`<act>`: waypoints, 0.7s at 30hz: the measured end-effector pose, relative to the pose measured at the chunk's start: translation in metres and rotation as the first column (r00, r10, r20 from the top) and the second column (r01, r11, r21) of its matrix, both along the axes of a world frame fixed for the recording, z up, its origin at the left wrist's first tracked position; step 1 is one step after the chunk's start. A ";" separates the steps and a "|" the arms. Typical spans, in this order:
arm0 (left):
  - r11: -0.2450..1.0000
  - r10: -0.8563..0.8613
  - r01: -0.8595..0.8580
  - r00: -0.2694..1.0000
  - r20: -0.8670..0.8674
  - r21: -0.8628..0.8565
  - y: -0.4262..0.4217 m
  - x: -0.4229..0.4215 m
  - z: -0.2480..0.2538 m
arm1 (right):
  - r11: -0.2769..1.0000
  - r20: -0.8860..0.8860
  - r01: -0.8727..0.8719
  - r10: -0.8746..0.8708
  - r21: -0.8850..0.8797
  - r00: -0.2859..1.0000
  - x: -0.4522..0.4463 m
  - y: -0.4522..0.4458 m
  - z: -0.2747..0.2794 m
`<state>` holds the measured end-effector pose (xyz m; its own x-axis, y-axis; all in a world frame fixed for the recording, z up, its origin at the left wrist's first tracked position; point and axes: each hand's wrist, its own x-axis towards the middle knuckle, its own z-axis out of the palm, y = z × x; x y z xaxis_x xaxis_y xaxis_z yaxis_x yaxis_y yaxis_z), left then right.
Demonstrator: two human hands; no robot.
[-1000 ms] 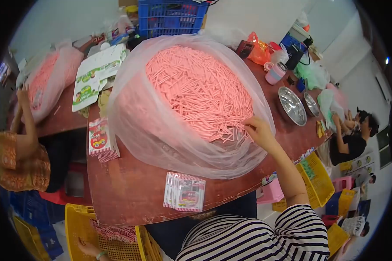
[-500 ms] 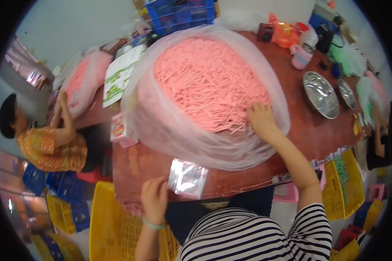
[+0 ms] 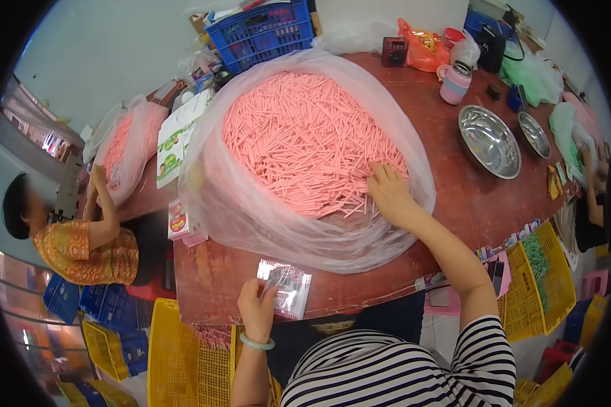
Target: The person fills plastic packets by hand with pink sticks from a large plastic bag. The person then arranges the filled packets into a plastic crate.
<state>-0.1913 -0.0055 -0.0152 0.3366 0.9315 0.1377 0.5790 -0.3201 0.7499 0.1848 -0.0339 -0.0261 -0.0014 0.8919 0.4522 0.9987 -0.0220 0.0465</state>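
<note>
Right hand (image 3: 391,195): palm down, fingers bent, tips partly hidden
Right arm (image 3: 453,253): stretched well forward, slightly bent at the elbow
Left hand (image 3: 256,311): closer in, fingers curled, thumb apart from them
Left forearm (image 3: 252,375): points forward, wrist nearly straight

I see a white shirt (image 3: 387,373) with narrow, dark bands curving across the torso, filling the lower middle of the frame. Its 1 visible sleeve (image 3: 485,359), lower right, is short, loose and striped alike. Behind the left grip (image 3: 256,313) I make out 1 smooth, pale green bangle (image 3: 257,343). Dark navy cloth (image 3: 383,325) with a tan pattern covers the lap.
</note>
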 end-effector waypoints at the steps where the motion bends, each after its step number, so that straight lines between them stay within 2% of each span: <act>1: 1.000 -0.007 0.007 1.000 0.005 0.003 -0.001 0.000 -0.002 | 0.996 -0.070 -0.049 0.054 0.081 0.996 -0.001 -0.002 0.001; 2: 1.000 -0.003 0.002 0.999 0.047 0.007 -0.003 0.000 -0.003 | 0.996 -0.067 -0.044 0.049 0.081 0.997 -0.002 -0.005 0.005; 3: 1.000 0.003 -0.004 0.996 0.091 0.010 -0.005 -0.001 -0.004 | 0.997 -0.172 -0.050 0.060 0.062 0.983 -0.004 -0.008 0.011; 4: 0.996 -0.003 -0.003 0.997 0.071 0.087 -0.005 -0.003 -0.010 | 0.997 -0.277 -0.060 0.070 0.043 0.958 -0.004 -0.010 0.016; 5: 0.996 -0.005 -0.001 0.997 0.074 0.086 -0.006 -0.003 -0.012 | 0.997 -0.275 -0.058 0.067 0.042 0.959 -0.005 -0.011 0.021; 6: 0.989 0.015 -0.028 0.996 0.090 0.143 -0.007 -0.001 -0.008 | 0.993 -0.654 -0.059 -0.025 -0.106 0.756 -0.004 -0.013 0.025; 7: 0.978 0.032 -0.053 0.994 0.108 0.199 -0.008 0.000 -0.002 | 0.964 -0.894 -0.120 -0.168 -0.236 0.415 -0.004 -0.014 0.027; 8: 0.975 0.046 -0.072 0.991 0.128 0.209 -0.009 0.001 0.004 | 0.964 -0.894 -0.115 -0.171 -0.238 0.415 -0.001 -0.014 0.026; 9: 0.993 0.086 -0.104 0.968 0.235 0.063 -0.009 0.000 0.009 | 0.959 -0.980 -0.203 -0.200 -0.197 0.005 0.002 -0.014 0.025; 10: 0.989 0.142 -0.119 0.932 0.333 -0.087 -0.009 0.001 0.016 | 0.956 -0.888 -0.266 -0.223 -0.120 -0.401 0.004 -0.014 0.025; 11: 0.955 0.215 -0.084 0.856 0.470 -0.284 -0.012 0.004 0.026 | 0.956 -0.890 -0.266 -0.224 -0.122 -0.398 0.003 -0.012 0.025; 13: 0.910 0.207 0.076 0.770 0.604 -0.408 -0.009 0.014 0.033 | 0.980 -0.709 -0.196 -0.126 0.017 -0.694 -0.004 -0.006 0.026; 16: 0.841 0.201 0.236 0.700 0.685 -0.488 -0.010 0.051 0.046 | 0.966 -0.687 -0.255 -0.160 0.038 -0.709 -0.007 -0.002 0.028; 17: 0.807 0.137 0.312 0.727 0.673 -0.501 -0.008 0.058 0.041 | 0.966 -0.688 -0.256 -0.159 0.040 -0.708 -0.007 -0.001 0.028; 20: 0.752 0.011 0.464 0.701 0.713 -0.468 -0.007 0.090 0.032 | 0.959 -0.734 -0.281 -0.173 0.025 -0.657 -0.007 0.001 0.026; 21: 0.752 0.010 0.465 0.700 0.714 -0.467 -0.006 0.100 0.031 | 0.960 -0.776 -0.281 -0.188 -0.016 -0.602 -0.007 0.002 0.027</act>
<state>-0.0914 -0.0119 0.0154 0.5942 0.7950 -0.1225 -0.1499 0.2591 0.9542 0.1779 -0.0321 0.0004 0.0887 0.9505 -0.2979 -0.5602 -0.1997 -0.8040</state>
